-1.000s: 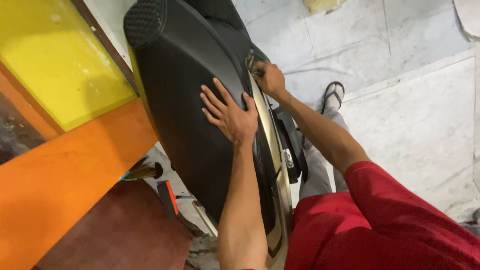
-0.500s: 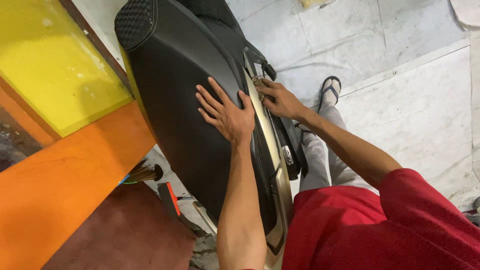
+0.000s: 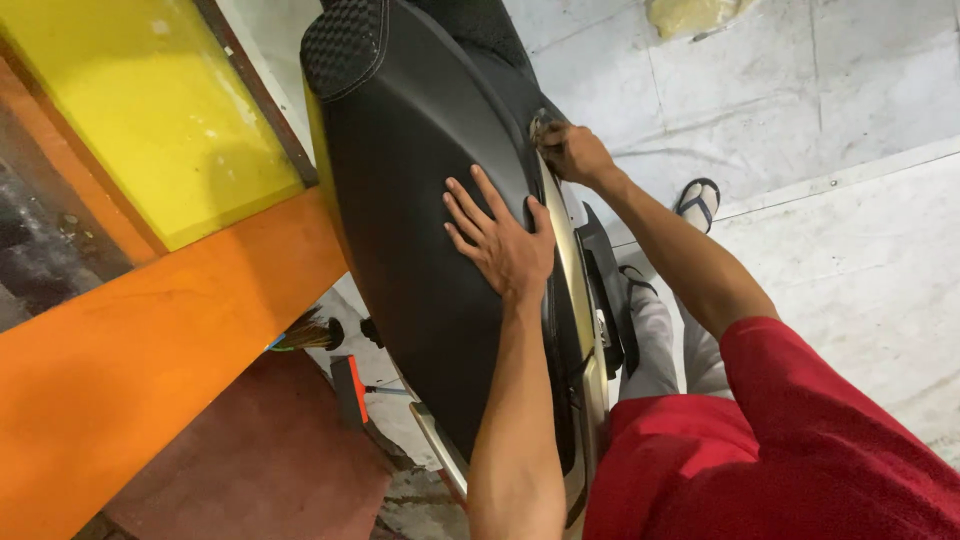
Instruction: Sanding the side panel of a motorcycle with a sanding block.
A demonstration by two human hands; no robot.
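Black seat (image 3: 420, 250), centre; left hand (image 3: 503, 243) flat on its top, grip released; right hand (image 3: 572, 152) at its far edge, clenched on a small grey pad (image 3: 543, 124).

Black seat (image 3: 420, 250) with a diamond-textured end, beige side panel (image 3: 572, 270), red shirt (image 3: 780, 450), orange-and-yellow wall (image 3: 160, 300).

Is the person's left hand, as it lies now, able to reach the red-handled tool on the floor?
Probably not without moving: the left hand lies flat on top of the black padded scooter seat, and the red-handled tool lies below, with the seat's bulk between them.
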